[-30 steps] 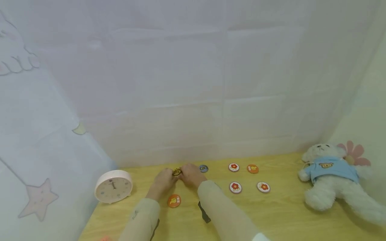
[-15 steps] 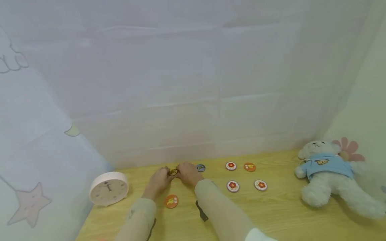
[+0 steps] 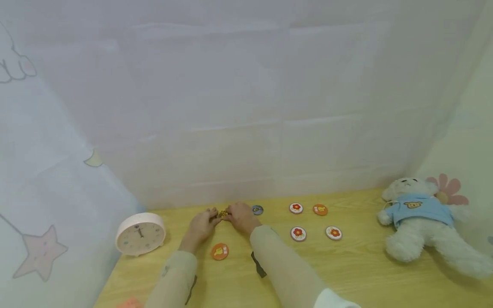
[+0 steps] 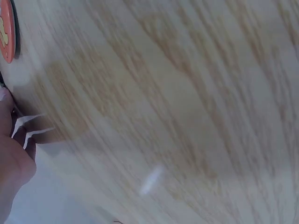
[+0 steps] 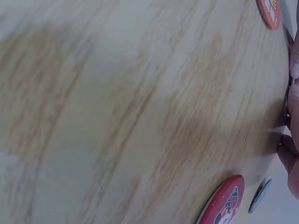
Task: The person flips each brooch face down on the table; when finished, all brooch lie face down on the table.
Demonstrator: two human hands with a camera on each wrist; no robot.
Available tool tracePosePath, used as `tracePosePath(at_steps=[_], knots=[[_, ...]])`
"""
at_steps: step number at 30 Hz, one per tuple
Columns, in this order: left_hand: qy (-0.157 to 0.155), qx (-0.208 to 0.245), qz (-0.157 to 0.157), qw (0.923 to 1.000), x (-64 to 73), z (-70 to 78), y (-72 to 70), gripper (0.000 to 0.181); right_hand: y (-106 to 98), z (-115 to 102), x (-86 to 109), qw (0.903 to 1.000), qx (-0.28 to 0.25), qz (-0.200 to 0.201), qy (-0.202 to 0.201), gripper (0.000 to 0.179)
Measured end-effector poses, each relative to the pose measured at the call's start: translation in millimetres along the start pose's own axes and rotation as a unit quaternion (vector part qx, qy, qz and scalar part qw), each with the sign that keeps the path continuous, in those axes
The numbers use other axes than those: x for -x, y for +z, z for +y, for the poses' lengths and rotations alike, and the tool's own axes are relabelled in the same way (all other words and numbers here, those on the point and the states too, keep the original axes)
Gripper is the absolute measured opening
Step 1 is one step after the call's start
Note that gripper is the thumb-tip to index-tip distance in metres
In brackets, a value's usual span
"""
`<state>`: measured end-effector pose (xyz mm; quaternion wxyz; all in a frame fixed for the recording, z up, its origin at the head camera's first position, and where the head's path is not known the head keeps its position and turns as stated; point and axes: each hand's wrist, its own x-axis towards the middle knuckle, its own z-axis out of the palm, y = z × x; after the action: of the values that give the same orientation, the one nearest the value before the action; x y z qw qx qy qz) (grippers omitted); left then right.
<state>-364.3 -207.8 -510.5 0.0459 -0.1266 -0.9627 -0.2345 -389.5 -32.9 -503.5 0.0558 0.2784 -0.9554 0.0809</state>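
Note:
Near the back of the wooden table, both hands meet at a small round black-and-yellow badge (image 3: 222, 214). My left hand (image 3: 200, 226) pinches its left edge with fingertips and thumb. On the opposite side, my right hand (image 3: 242, 217) pinches the right edge. The left wrist view shows only part of the left hand (image 4: 16, 156), and in the right wrist view the right hand's fingers (image 5: 293, 112) sit at the frame's edge. A blue-grey badge (image 3: 257, 209) lies just right of the right hand. Closer to me, between the forearms, is an orange badge (image 3: 220, 251).
Flower badges (image 3: 298, 233) and another orange badge (image 3: 320, 209) lie to the right. A red badge (image 5: 224, 205) shows in the right wrist view. A pink clock (image 3: 140, 234) stands left; a white teddy bear (image 3: 420, 222) lies far right. A pale sheet (image 3: 215, 107) hangs behind.
Both hands stay at the black-and-yellow badge, which has tilted a little between their fingertips. The left fingers have spread slightly. The head view has shifted slightly.

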Motion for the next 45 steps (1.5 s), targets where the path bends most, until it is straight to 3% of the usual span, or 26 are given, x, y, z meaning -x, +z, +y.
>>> tracePosePath(at_steps=[8, 14, 22, 26, 32, 39, 45], knots=[[0.014, -0.003, 0.002, 0.9999, -1.9, -5.6, -5.7, 0.046, 2, 1, -3.9, 0.9995, 0.03, 0.0, 0.003, 0.039], [0.021, 0.0, 0.001, 0.9998, -0.1, -4.7, -6.7, 0.047, 1, 1, -1.3, 0.9985, 0.054, 0.002, -0.007, 0.037], [0.042, -0.001, 0.021, 0.9989, 1.4, -4.8, -3.1, 0.047, -3, 2, 1.3, 0.9989, 0.044, 0.003, -0.019, 0.027], [0.031, -0.009, 0.029, 0.9991, 3.1, -5.4, -2.3, 0.045, -3, 2, -1.1, 0.9985, 0.049, -0.005, -0.025, 0.029], [0.011, 0.009, 0.027, 0.9995, 5.3, -6.0, -3.8, 0.042, -8, -2, -0.9, 0.9992, -0.032, -0.025, 0.002, 0.036], [-0.017, 0.056, 0.047, 0.9972, -2.5, -1.5, -5.5, 0.044, -15, 2, -1.1, 0.9858, -0.161, 0.04, 0.027, 0.032], [-0.016, 0.058, 0.039, 0.9974, -2.8, 4.3, -2.0, 0.046, -10, 7, -9.2, 0.9897, -0.131, 0.054, 0.018, 0.027]])
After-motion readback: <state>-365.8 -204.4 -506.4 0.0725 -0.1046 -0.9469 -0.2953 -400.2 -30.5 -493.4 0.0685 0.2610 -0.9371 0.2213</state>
